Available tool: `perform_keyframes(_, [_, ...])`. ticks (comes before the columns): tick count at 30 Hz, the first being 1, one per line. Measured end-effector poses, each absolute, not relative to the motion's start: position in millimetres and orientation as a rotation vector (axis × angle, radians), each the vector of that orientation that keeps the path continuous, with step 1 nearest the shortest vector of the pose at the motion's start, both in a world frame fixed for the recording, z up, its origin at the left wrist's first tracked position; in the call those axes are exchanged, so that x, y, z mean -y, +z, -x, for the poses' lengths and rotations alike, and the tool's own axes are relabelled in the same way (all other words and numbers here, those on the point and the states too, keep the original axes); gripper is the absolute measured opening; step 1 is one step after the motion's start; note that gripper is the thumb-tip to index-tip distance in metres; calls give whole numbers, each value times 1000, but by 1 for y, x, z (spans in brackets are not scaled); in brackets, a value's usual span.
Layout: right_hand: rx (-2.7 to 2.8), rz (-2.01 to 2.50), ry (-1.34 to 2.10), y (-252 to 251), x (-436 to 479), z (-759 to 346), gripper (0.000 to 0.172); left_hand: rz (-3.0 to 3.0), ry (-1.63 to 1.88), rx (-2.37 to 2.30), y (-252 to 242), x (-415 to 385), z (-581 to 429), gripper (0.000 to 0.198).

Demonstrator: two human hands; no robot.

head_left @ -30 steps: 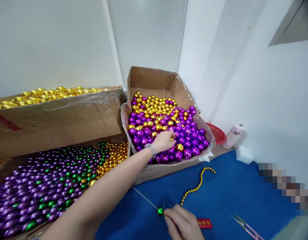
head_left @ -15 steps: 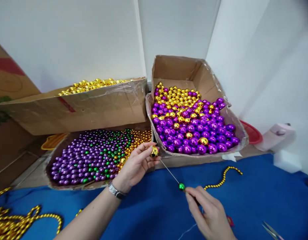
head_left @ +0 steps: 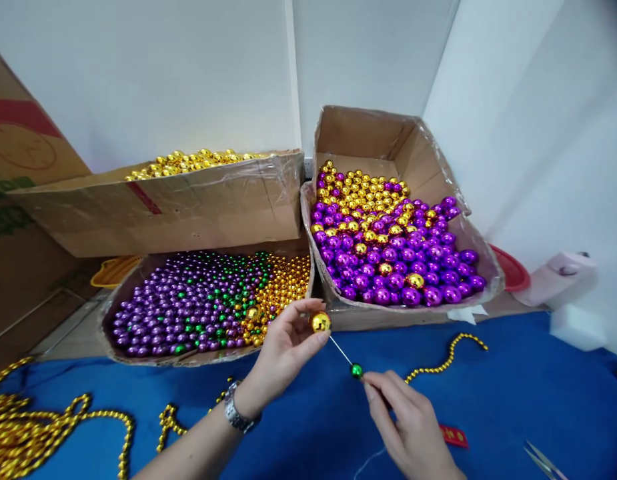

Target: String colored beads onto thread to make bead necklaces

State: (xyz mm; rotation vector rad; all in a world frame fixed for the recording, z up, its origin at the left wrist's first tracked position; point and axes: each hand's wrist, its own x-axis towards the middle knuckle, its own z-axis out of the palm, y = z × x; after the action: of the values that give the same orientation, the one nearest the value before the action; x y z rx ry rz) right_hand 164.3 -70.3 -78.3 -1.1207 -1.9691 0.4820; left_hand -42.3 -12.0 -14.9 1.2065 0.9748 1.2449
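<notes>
My left hand (head_left: 283,350) pinches a gold ball (head_left: 320,323) between thumb and fingertips, just in front of the right box. A thin long needle (head_left: 341,350) runs from the ball down to a green bead (head_left: 357,371). My right hand (head_left: 411,427) grips the needle's lower end right behind the green bead, fingers closed. A white thread (head_left: 371,460) trails below that hand. The gold ball sits at the needle's tip.
The right cardboard box (head_left: 413,313) holds purple and gold balls. The low tray (head_left: 153,357) at left holds purple, green and gold beads; a box of gold balls (head_left: 188,200) stands behind it. Gold bead strands (head_left: 445,360) (head_left: 33,433), a red label (head_left: 454,437) and scissors (head_left: 543,460) lie on the blue cloth (head_left: 528,400).
My left hand left the right box with a gold ball and brought it down to the needle's tip. The right hand kept hold of the needle with the green bead.
</notes>
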Motion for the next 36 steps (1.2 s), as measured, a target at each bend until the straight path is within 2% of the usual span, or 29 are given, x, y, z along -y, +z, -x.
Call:
perform_keyframes(4, [1974,1105,545,-81,71,-163,18,-1062,1238,-940,-21,20,45,51])
perform_keyframes(13, [2071,1045,427,-92,71,-156,20,-1031,1270,-930,-31,35,52,52])
perform_keyframes(19, [2048,1053,501,-96,74,-157,17,-1170,1048,-907,-33,53,56,60])
perform_keyframes(22, [2054,1082,475,-103,76,-166,17,-1410,1066,-1036,-19,43,82,44])
perform_keyframes(25, [2053,1099,445,-107,76,-171,17,-1754,1032,-1398,-9,17,124,29])
perform_keyframes(29, [2018,1091,465,-105,76,-166,17,-2158,627,-1813,-13,-25,177,21])
perform_keyframes(32, [2018,1080,478,-102,76,-162,18,-2223,464,-1876,-24,-46,195,15])
perform_keyframes(36, [2031,1094,485,-102,76,-163,19,-2312,297,-1899,-34,-62,193,18])
